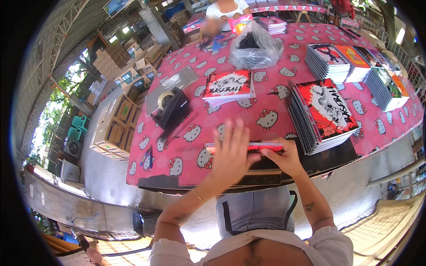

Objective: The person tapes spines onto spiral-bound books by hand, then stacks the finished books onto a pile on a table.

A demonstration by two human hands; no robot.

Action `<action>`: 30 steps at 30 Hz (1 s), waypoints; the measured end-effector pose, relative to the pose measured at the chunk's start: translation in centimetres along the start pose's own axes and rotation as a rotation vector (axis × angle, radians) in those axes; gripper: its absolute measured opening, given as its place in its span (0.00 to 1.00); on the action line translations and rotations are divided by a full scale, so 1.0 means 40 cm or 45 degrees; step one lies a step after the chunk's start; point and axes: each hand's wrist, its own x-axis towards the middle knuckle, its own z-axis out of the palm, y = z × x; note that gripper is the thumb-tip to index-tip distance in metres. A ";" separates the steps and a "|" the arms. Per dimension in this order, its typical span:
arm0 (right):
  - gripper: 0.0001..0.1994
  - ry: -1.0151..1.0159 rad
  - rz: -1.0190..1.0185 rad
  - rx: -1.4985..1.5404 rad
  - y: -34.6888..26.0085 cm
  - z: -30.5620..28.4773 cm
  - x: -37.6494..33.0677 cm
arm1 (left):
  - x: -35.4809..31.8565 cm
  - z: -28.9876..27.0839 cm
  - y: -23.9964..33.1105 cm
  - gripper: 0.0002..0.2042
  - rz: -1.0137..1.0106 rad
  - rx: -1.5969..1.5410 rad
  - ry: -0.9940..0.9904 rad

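A red-covered notebook (271, 145) is seen edge-on at the table's near side; whether it is one or a few together I cannot tell. My right hand (284, 156) grips its right end, thumb on the near face. My left hand (230, 153) is slightly blurred, with fingers stretched out flat over the notebook's left part. Beyond the hands lies a short stack of red, black and white notebooks (228, 85). A taller stack of spiral notebooks (326, 111) with similar covers stands right of my right hand.
A black tape dispenser (172, 108) and scissors (147, 158) lie left on the pink patterned table (191, 166). A clear plastic bag (257, 48) sits farther back. More notebook stacks (328, 62) stand far right. Across the table, another person (226, 11) handles pink items. Cardboard boxes (117, 122) fill the left floor.
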 end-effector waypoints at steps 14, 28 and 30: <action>0.14 -0.197 -0.108 -0.138 -0.014 0.003 0.017 | -0.030 0.062 0.021 0.43 0.074 -0.163 0.060; 0.13 -0.212 -0.176 -0.225 -0.019 0.018 0.041 | -0.126 0.084 0.074 0.43 0.178 -0.307 0.021; 0.13 -0.221 -0.063 -0.215 0.002 0.022 0.034 | -0.007 0.042 0.023 0.44 0.113 -0.234 -0.022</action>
